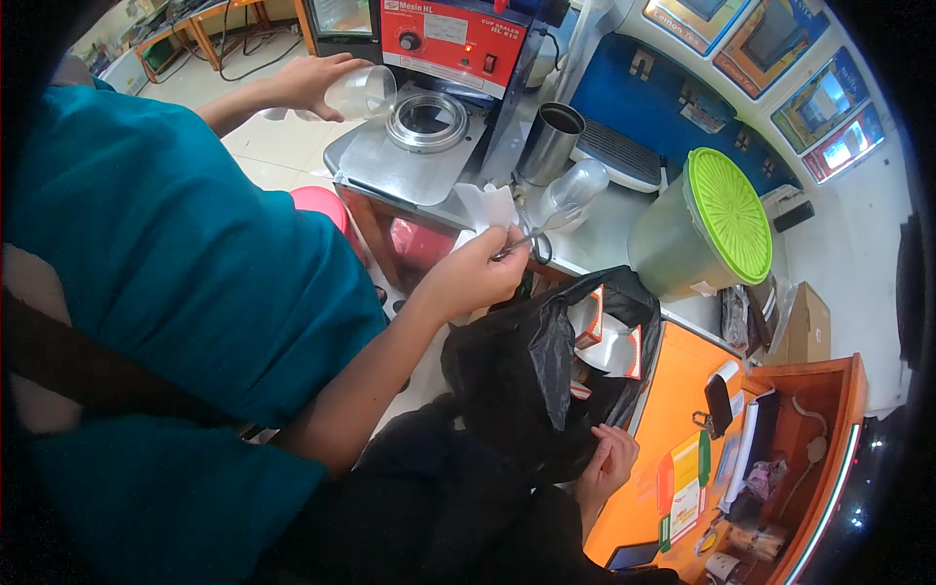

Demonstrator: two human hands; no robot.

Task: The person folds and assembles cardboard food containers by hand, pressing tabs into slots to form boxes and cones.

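My right hand [606, 464] comes up from a black sleeve, fingers curled against the rim of a black plastic bag [487, 375]. White and red paper food boxes [616, 348] lie in the bag. My left hand does not show; dark cloth and the bag fill that area. On my left stands a co-worker in a teal shirt [195, 234]. One co-worker's hand [302, 86] grips a clear plastic cup [363, 93] beside the cup sealer's metal ring [427, 121]. Their other hand [483, 271] holds a metal utensil and a white tissue [489, 207].
The red cup sealing machine [450, 44] stands at the back. Right of it are a steel tumbler [553, 141], a clear cup [580, 185] and a large tub with a green lid [687, 234]. An orange counter [673, 390] at right carries a phone [719, 405] and papers.
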